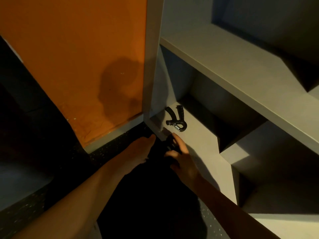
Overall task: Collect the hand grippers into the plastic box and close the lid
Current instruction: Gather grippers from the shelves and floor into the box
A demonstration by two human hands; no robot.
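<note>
Hand grippers are split — one (176, 118) lies on the shelf (203, 144) at frame centre, another (171, 143) is clasped in the right hand (183, 157), the left hand (139, 150) open — so the free one should be lifted by its handles.

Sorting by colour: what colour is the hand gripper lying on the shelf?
Black hand gripper, silver spring; head view.

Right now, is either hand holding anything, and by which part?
The right hand is closed on a black hand gripper, apparently around its handles; the exact hold is too dark to tell. The left hand is empty, fingers extended.
</note>
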